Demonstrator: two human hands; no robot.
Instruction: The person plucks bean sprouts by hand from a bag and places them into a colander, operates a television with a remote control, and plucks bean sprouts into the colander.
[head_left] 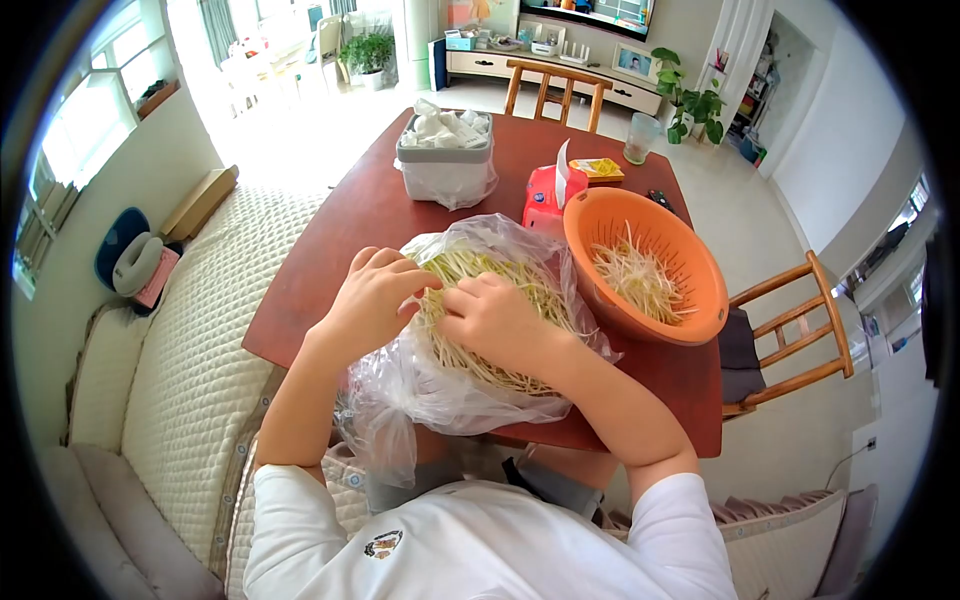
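Observation:
A clear plastic bag (pixel 400 385) lies spread open at the table's near edge, heaped with long pale bean sprouts (pixel 470 368). My left hand (pixel 375 298) hovers over the heap's left side, its fingers bent towards the thumb; anything between the fingertips is too small to make out. Close beside it, my right hand (pixel 497 318) rests over the middle of the heap with fingers curled round sprouts, their tips partly hidden. To the right of the bag, an orange colander (pixel 705 290) stands tilted, holding a smaller pile of white sprouts (pixel 640 272).
On the red-brown table (pixel 320 270) stand a lined bin (pixel 445 178) full of crumpled tissues, a red tissue pack (pixel 545 200), a yellow box (pixel 598 170) and a glass (pixel 641 140). Wooden chairs (pixel 800 325) stand at the right and far sides. A quilted sofa (pixel 200 370) runs along the left.

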